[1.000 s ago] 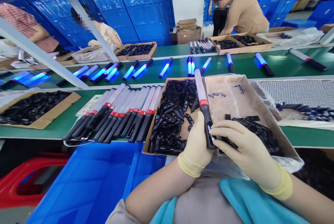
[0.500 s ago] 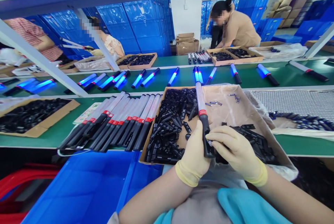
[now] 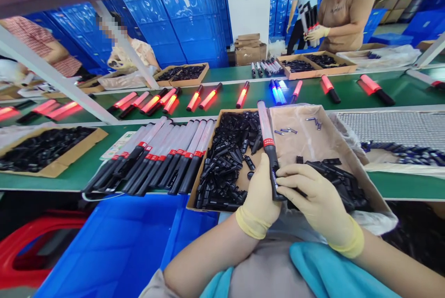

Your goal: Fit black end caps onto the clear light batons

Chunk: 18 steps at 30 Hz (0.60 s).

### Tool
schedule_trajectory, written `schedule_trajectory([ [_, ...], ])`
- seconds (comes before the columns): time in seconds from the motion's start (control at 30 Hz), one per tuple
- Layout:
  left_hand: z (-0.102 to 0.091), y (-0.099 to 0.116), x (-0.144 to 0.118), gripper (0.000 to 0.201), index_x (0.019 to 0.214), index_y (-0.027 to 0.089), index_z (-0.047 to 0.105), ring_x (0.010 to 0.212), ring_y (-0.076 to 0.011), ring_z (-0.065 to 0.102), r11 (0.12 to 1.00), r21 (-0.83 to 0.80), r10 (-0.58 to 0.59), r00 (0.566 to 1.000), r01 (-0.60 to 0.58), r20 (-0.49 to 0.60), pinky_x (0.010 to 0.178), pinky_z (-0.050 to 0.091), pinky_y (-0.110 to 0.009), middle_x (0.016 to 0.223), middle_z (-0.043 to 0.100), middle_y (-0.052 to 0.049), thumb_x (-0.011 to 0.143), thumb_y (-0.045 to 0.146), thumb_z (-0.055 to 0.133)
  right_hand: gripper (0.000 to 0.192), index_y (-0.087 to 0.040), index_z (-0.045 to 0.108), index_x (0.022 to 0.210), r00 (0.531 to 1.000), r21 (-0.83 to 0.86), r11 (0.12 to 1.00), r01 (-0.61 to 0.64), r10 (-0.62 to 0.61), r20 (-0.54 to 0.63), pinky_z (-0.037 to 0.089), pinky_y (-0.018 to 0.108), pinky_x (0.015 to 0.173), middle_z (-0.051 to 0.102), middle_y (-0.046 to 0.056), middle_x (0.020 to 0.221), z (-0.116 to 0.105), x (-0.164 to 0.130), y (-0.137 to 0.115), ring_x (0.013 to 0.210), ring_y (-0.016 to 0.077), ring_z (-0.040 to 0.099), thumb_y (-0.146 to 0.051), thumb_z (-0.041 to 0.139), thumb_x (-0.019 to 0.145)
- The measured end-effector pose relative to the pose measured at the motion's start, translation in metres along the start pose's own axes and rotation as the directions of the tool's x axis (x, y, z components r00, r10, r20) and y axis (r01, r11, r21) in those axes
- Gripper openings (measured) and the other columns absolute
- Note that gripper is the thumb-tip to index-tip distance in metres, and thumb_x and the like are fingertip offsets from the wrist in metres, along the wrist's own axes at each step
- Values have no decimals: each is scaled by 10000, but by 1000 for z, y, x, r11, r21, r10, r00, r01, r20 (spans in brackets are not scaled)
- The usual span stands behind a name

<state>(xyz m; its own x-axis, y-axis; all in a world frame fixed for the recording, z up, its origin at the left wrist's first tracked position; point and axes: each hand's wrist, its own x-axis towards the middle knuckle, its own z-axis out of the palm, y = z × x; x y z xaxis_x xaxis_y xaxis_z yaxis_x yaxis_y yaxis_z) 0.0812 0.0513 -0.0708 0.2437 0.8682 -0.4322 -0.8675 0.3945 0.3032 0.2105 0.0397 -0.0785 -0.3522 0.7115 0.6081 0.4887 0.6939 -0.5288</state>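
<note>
My left hand (image 3: 261, 193), in a pale yellow glove, is closed around the black handle of a light baton (image 3: 267, 126). The baton has a clear tube and a red band and points away from me. A slot in its handle faces right, with a small battery (image 3: 274, 179) showing in it. My gloved right hand (image 3: 311, 191) has its fingertips pinched together against this battery at the slot. Both hands are over a cardboard tray (image 3: 239, 187) holding black plastic parts (image 3: 222, 173). Several loose batteries (image 3: 285, 130) lie in its right half.
Unlit batons (image 3: 167, 163) lie in a row at left. Beyond, lit batons (image 3: 210, 96) lie along the green conveyor (image 3: 194, 117). A battery tray (image 3: 399, 126) is at right, a blue bin (image 3: 114, 242) below left. Across the line, a co-worker (image 3: 347, 15) holds several batons.
The battery now sits within the handle slot, with my right fingertips on it. Most conveyor batons turned from blue to red. The co-worker across stood up with batons in hand.
</note>
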Motion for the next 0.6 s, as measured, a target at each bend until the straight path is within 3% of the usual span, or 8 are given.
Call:
schedule_trajectory([
  [0.13,0,0,5,336,982,134,733,626,-114,617,974,118,204,976,-195,-70,563,510,-205,795,684,-35,948,458,650,285,-190,751,1130,986,-21,992,122,-119,113,569,414,962,682,129,1243,-7,1,2,1132,226,644,-275,504,1016],
  [0.2,0,0,7,316,957,150,728,612,-126,627,958,171,252,961,-231,-114,599,533,-232,763,685,-27,936,459,665,353,-169,721,1236,974,-42,990,134,-123,191,551,452,998,632,159,1325,-10,0,0,1194,253,602,-312,480,1021],
  [0.3,3,-2,8,248,951,160,721,632,-128,646,939,217,305,937,-266,-172,614,541,-230,791,701,-27,946,402,663,383,-147,715,1247,961,-79,991,106,-82,264,531,469,1039,593,172,1384,-12,-1,-5,1240,269,562,-342,472,1024],
  [0.37,6,-3,8,232,977,153,720,671,-123,656,933,234,317,932,-273,-176,594,526,-203,838,712,-40,988,353,602,389,-144,705,1267,957,-71,993,91,-68,281,513,454,1075,577,166,1419,-14,-2,-6,1276,262,544,-340,471,1026],
  [0.47,9,-3,8,291,997,136,713,562,-99,564,947,254,224,971,-197,-82,472,438,-176,739,642,-24,1017,370,542,417,-170,668,1339,970,-17,998,68,-62,235,464,413,1136,544,139,1483,-34,-1,13,1350,227,520,-353,443,1038],
  [0.53,9,-2,7,312,989,132,699,491,-85,463,955,271,125,992,-118,-9,419,368,-169,650,543,11,996,417,574,415,-200,677,1315,981,-114,982,-152,164,107,451,385,1137,602,108,1427,-62,-1,47,1316,203,559,-373,418,1041],
  [0.57,9,-1,6,316,985,131,690,484,-80,434,957,277,89,996,-89,14,415,351,-165,637,509,21,983,432,594,399,-208,700,1263,937,-204,918,-341,350,10,462,375,1113,659,94,1342,-79,-1,70,1260,202,599,-376,421,1033],
  [0.6,10,0,6,319,987,130,682,490,-78,425,957,283,65,997,-70,27,420,349,-162,642,498,23,975,439,604,377,-214,717,1219,816,-320,757,-570,568,-110,479,354,1075,699,82,1266,-97,-2,94,1194,202,633,-375,441,1018],
])
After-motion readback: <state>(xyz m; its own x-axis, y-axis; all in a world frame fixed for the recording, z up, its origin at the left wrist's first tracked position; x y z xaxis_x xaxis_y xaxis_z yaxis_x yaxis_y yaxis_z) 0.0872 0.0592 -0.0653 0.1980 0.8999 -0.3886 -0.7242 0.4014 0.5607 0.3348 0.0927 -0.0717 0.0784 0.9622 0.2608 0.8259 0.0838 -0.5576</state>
